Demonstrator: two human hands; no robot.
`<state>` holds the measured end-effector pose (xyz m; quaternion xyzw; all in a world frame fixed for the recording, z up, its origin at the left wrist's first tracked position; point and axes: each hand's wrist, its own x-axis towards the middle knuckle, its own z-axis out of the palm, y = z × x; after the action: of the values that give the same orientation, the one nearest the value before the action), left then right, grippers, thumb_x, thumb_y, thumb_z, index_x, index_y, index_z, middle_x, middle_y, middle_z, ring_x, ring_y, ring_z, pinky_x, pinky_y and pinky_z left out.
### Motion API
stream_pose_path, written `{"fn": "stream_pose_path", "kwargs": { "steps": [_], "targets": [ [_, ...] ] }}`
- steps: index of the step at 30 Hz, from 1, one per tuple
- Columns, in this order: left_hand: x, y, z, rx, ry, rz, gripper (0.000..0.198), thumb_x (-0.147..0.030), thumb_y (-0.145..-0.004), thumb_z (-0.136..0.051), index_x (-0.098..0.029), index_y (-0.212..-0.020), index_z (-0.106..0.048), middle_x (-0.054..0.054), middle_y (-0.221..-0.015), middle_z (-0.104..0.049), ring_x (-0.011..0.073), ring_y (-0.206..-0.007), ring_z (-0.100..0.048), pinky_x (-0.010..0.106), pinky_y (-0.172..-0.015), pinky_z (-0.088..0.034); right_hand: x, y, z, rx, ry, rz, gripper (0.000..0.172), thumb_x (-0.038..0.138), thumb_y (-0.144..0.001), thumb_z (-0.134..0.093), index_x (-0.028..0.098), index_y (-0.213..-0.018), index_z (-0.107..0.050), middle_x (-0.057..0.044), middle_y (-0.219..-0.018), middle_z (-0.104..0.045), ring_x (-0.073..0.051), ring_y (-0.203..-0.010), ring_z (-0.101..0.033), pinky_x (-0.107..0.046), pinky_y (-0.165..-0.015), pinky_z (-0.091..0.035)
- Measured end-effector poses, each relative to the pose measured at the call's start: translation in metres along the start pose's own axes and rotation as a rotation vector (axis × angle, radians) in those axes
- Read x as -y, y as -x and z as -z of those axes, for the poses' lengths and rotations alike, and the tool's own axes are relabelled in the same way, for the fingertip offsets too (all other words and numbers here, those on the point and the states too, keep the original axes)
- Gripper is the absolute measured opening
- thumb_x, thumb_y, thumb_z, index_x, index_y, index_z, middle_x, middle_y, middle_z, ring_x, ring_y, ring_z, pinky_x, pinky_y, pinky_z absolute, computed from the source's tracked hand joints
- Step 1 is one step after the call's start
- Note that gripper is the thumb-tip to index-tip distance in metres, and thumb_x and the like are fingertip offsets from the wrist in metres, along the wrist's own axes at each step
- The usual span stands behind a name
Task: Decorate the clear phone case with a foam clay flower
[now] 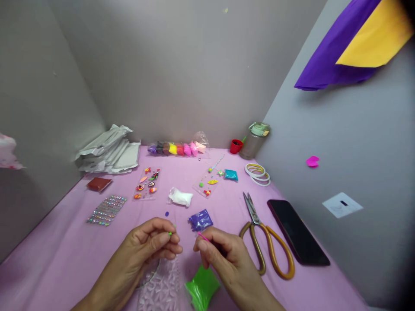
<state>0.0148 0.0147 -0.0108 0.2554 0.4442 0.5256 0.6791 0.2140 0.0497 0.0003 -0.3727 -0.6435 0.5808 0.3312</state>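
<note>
Your left hand has its grip pinching a small green piece between thumb and forefinger, near a clear textured sheet on the table. Your right hand has its grip pinching a thin pink stick, tip toward the left hand. The purple packet lies just beyond, the green packet nearer you, the scissors to the right

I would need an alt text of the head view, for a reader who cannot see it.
A left hand pinches a tiny green bit and a right hand holds a thin pink stick, both above a pink cloth. Close by lie a purple packet, a green packet and a textured clear sheet; scissors and a phone lie to the right.
</note>
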Motion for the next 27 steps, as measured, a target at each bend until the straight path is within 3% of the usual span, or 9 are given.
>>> {"fn": "stream_pose_path", "kwargs": {
  "steps": [13,16,19,23,25,27],
  "targets": [
    [-0.003,0.002,-0.003,0.008,-0.040,-0.020,0.032,-0.042,-0.075,-0.084,-0.018,-0.072,-0.064,-0.004,-0.059,-0.061,0.0091,-0.051,-0.053,0.019,-0.049,-0.043,0.002,-0.001,0.003,0.012,0.035,-0.003,0.038,0.047,-0.096,-0.053,0.019,-0.070,-0.055,0.003,-0.063,-0.046,-0.011,-0.058,-0.041,-0.022,-0.053,-0.034],
    [-0.004,0.003,-0.003,0.004,-0.050,-0.027,0.033,-0.044,-0.073,-0.084,-0.019,-0.073,-0.063,-0.005,-0.058,-0.059,0.0092,-0.050,-0.052,0.019,-0.048,-0.042,0.002,0.002,0.012,0.033,0.236,0.005,0.030,0.038,-0.099,-0.051,0.019,-0.078,-0.061,0.001,-0.071,-0.055,-0.013,-0.066,-0.050,-0.023,-0.060,-0.040],
    [-0.004,0.003,-0.002,-0.010,-0.061,-0.036,0.031,-0.042,-0.073,-0.085,-0.020,-0.076,-0.064,-0.005,-0.060,-0.060,0.0096,-0.051,-0.054,0.019,-0.050,-0.043,-0.009,0.012,0.018,0.047,0.527,0.040,0.020,0.025,-0.101,-0.046,0.021,-0.098,-0.066,-0.004,-0.093,-0.065,-0.018,-0.085,-0.061,-0.029,-0.078,-0.047],
    [-0.001,0.001,0.003,-0.020,-0.102,-0.019,0.027,-0.041,-0.074,-0.084,-0.022,-0.079,-0.066,-0.004,-0.064,-0.061,0.0103,-0.056,-0.057,0.018,-0.054,-0.045,-0.035,0.032,0.023,0.027,0.836,0.056,0.023,0.018,-0.098,-0.047,0.022,-0.108,-0.067,-0.009,-0.102,-0.068,-0.023,-0.089,-0.067,-0.033,-0.079,-0.054],
    [0.002,-0.001,0.007,-0.036,-0.114,-0.005,0.026,-0.040,-0.073,-0.085,-0.023,-0.080,-0.067,-0.005,-0.065,-0.062,0.0102,-0.057,-0.058,0.017,-0.055,-0.046,-0.043,0.042,0.037,-0.075,0.953,0.174,0.031,0.019,-0.096,-0.051,0.023,-0.125,-0.060,-0.011,-0.118,-0.068,-0.027,-0.107,-0.065,-0.037,-0.091,-0.053],
    [0.006,-0.002,0.011,-0.058,-0.100,-0.005,0.027,-0.040,-0.069,-0.088,-0.024,-0.080,-0.068,-0.005,-0.064,-0.062,0.0105,-0.057,-0.058,0.017,-0.054,-0.047,-0.047,0.052,0.065,-0.340,1.109,0.273,0.031,0.025,-0.098,-0.048,0.022,-0.128,-0.056,-0.015,-0.122,-0.067,-0.031,-0.115,-0.063,-0.043,-0.096,-0.051]
  ]
}}
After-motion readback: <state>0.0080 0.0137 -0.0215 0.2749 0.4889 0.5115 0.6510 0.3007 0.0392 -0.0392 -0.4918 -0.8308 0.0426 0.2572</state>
